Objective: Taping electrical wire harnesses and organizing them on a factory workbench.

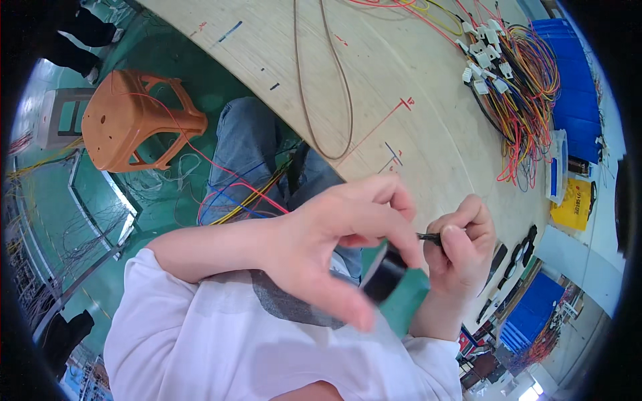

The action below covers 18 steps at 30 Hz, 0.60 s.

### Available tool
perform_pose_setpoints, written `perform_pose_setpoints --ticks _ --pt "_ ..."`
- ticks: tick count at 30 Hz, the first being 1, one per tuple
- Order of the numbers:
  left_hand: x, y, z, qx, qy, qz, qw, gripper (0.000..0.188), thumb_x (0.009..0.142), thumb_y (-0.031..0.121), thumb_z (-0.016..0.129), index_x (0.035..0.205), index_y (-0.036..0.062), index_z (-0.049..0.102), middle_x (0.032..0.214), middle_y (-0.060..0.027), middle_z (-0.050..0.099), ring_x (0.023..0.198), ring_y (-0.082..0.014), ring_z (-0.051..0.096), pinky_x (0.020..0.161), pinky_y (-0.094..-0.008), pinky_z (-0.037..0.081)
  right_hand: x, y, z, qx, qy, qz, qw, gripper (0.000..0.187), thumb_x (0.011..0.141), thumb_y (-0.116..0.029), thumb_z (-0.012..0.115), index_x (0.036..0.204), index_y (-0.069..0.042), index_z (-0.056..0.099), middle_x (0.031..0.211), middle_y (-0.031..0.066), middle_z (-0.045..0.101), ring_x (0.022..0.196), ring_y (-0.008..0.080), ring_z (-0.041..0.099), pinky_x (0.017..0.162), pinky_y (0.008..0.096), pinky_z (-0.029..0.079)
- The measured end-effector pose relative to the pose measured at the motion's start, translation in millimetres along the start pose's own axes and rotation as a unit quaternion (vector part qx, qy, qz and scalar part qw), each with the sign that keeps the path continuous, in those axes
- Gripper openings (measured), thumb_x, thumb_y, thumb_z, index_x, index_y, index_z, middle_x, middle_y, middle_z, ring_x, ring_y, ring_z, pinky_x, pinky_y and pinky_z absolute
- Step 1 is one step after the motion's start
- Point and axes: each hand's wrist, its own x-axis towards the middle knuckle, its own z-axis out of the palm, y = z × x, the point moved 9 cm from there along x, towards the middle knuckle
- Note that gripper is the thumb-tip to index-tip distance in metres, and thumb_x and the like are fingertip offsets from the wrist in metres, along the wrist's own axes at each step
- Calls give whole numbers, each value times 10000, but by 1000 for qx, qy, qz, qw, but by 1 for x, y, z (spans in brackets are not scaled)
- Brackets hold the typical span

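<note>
My left hand [328,230] is held out in front of my chest, its fingers curled and its thumb stretched apart. A roll of black tape [384,275], slightly blurred, sits between that thumb and the fingers. To its right my right hand [461,240] pinches a thin black piece [430,237] between thumb and forefinger; it looks like a taped wire end, but its far part is hidden by the left fingers. Red, yellow and blue wires [251,200] run across my lap and pass behind the left wrist.
On the wooden table [254,50], marked with red and blue lines, lies a brown wire loop [350,100]. A bundle of coloured wires with white connectors [491,63] rests at the far right, beside a blue sheet [568,80]. An orange stool [114,123] stands on the floor at left.
</note>
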Motion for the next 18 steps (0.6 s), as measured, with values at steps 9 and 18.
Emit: perform_pose_setpoints --ticks 9,18 --pt "-8 -70 10 -201 91 -336 916 706 706 92 668 1255 66 225 824 -84 540 633 -113 539 499 -211 415 -4 -8 5 -90 -13 -102 991 167 670 28 547 692 -49 400 570 50 517 464 81 479 438 197 383" --pt "-12 -61 40 -540 88 -351 760 216 777 227 610 844 52 504 729 -20 521 468 -81 448 390 -183 324 -4 -8 2 -81 -53 -129 987 189 640 24 576 690 -59 414 603 33 520 534 60 451 489 181 351"
